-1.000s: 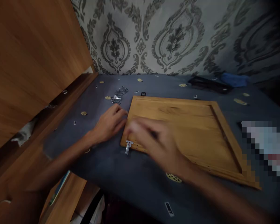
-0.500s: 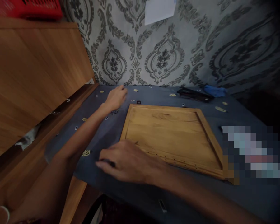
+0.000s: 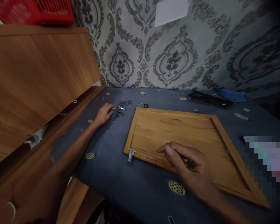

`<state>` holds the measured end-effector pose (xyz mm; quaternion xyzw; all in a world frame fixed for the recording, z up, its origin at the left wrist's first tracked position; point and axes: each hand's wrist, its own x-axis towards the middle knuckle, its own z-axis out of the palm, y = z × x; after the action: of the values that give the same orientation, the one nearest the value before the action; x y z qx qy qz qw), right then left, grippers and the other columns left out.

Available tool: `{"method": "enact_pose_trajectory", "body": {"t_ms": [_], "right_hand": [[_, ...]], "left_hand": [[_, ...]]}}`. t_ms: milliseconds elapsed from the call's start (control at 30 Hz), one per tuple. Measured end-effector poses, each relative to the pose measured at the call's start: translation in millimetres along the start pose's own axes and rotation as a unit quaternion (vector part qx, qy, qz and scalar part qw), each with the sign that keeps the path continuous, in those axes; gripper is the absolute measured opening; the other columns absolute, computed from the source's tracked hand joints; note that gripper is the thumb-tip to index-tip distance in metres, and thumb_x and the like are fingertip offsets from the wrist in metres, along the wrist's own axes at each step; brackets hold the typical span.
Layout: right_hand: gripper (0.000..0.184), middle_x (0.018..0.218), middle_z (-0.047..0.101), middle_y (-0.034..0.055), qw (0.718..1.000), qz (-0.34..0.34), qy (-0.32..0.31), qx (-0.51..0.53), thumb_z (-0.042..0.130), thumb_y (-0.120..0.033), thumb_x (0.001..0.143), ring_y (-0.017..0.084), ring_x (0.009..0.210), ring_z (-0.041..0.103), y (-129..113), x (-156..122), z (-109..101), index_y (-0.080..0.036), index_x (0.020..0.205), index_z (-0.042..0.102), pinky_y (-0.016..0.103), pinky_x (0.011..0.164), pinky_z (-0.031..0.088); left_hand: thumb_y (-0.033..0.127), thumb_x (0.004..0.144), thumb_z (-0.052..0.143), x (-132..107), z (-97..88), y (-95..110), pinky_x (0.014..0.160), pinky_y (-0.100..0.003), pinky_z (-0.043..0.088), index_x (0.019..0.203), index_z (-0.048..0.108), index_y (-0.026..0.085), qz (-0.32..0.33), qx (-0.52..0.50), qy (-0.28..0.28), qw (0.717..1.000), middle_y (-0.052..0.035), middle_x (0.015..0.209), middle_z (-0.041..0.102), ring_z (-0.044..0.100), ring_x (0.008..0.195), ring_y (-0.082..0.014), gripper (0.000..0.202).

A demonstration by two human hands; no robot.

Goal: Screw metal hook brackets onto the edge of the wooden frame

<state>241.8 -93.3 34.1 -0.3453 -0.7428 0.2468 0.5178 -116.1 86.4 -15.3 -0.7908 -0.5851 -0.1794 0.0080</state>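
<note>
A wooden cabinet door panel (image 3: 177, 133) lies flat on a dark blue cloth (image 3: 121, 174). A small metal bracket (image 3: 131, 153) hangs at the panel's near left corner beside a row of small holes. My right hand (image 3: 186, 165) rests on the panel's near edge, fingers curled round a dark tool with a yellow and black handle (image 3: 189, 163). My left hand (image 3: 104, 114) reaches to the far left and pinches a small metal piece at the edge of a pile of metal hardware (image 3: 122, 107).
A tall wooden cabinet side (image 3: 37, 81) stands at the left, with a red basket (image 3: 51, 11) on top. A patterned wall runs behind. A black object (image 3: 208, 98) and a blue cloth (image 3: 233, 95) lie at the far right. A blurred patch covers the right edge.
My right hand has moved right along the panel's near edge, uncovering the bracket. My left hand has drawn back slightly to the hardware pile. The view has shifted a little.
</note>
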Motion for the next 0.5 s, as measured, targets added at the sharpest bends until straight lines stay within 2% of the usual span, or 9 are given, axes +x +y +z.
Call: {"method": "enact_pose_trajectory", "body": {"t_ms": [133, 267, 400, 500], "right_hand": [[0.033, 0.055, 0.063, -0.0027, 1.0, -0.019, 0.007, -0.015, 0.061, -0.028, 0.104, 0.01, 0.041, 0.056, -0.7, -3.7, -1.2, -0.022, 0.073, 0.073, 0.022, 0.042, 0.041], [0.033, 0.056, 0.066, -0.001, 0.999, -0.015, 0.025, -0.027, 0.062, -0.03, 0.103, 0.013, 0.041, 0.06, 0.1, -7.0, -4.2, -0.023, 0.074, 0.074, 0.022, 0.041, 0.044], [0.033, 0.062, 0.073, 0.0017, 0.999, -0.016, 0.031, -0.031, 0.062, -0.031, 0.104, 0.017, 0.049, 0.07, 0.7, -9.1, -5.1, -0.025, 0.074, 0.074, 0.024, 0.048, 0.056], [0.029, 0.064, 0.075, 0.0012, 0.999, -0.021, 0.031, -0.031, 0.063, -0.027, 0.103, 0.017, 0.052, 0.072, 1.1, -10.8, -5.3, -0.026, 0.076, 0.075, 0.023, 0.05, 0.058]], "left_hand": [[0.038, 0.105, 0.069, 4.9, 2.9, 3.9, 0.099, -0.048, 0.062, 0.133, 0.066, 0.016, 0.017, 0.003, -0.005, 1.0, -0.0115, 0.134, 0.068, 0.07, 0.116, -0.0256, 0.036], [0.038, 0.105, 0.069, 6.7, 4.8, 4.9, 0.101, -0.048, 0.062, 0.133, 0.066, 0.017, 0.025, 0.016, -0.006, 1.0, -0.0116, 0.135, 0.068, 0.07, 0.117, -0.0259, 0.035], [0.038, 0.105, 0.069, 8.9, 6.5, 4.0, 0.101, -0.049, 0.062, 0.134, 0.066, 0.017, 0.029, 0.025, -0.012, 0.999, -0.0118, 0.135, 0.068, 0.069, 0.118, -0.0261, 0.036], [0.038, 0.105, 0.068, 10.9, 7.9, 2.6, 0.1, -0.048, 0.062, 0.134, 0.066, 0.017, 0.035, 0.023, -0.024, 0.999, -0.0117, 0.135, 0.068, 0.07, 0.117, -0.0256, 0.036]]}}
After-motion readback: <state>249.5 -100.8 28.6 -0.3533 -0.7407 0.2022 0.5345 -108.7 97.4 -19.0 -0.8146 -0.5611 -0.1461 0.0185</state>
